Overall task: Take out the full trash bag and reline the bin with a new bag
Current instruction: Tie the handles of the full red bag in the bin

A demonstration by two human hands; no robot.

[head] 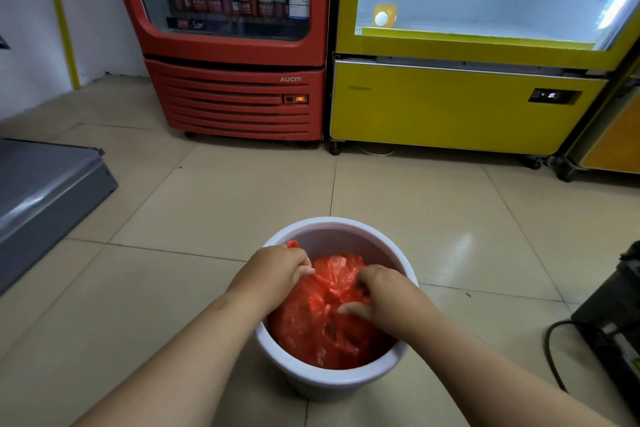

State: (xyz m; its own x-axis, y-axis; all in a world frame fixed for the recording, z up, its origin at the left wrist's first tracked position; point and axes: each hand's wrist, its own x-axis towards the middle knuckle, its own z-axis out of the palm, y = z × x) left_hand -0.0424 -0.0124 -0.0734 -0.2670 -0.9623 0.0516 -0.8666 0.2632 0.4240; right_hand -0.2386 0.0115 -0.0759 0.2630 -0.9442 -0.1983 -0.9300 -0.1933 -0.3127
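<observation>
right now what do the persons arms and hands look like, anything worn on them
Both arms are bare for as far as the view shows them, with no sleeves in sight. The left hand and right hand wear no gloves, and no watch, bracelet or ring shows on either wrist or on the visible fingers. No markings or cables are on them.

Two hands [277,270] — one bag [329,333] — one bin [332,378]

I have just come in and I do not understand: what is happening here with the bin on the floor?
A person is bent over a round white plastic bin on the tiled floor. Both bare hands are inside it, gripping the gathered top of a full red plastic trash bag: the left hand pinches one side and the right hand the other. The bag sits in the bin, not yet lifted out.
</observation>
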